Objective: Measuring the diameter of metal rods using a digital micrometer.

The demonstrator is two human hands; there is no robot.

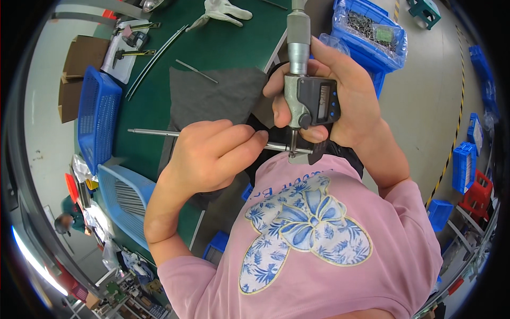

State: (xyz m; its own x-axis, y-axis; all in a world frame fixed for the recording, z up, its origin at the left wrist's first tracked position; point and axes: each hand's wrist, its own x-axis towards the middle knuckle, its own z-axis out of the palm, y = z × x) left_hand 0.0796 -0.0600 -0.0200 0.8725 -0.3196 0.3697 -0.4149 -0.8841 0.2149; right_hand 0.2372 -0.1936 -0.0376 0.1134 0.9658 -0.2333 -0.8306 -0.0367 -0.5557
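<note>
Rod (154, 132), grasped by the left hand (204, 155), runs to the micrometer (296, 101) gripped in the right hand (353, 93). Left of the left hand: green surface (139, 151), basket (121, 223) holding rods (127, 198). Beyond the right hand: floor (411, 106), bin (380, 61) of parts (358, 24).

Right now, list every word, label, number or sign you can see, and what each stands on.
Pink shirt: blue lettering beside the bow print, partly lost in folds; words not copied out.
Digital micrometer: digits on its small display are too small to read surely.
Calipers on the white sheet: any markings are too small to read.
Nothing else reads clearly.
</note>
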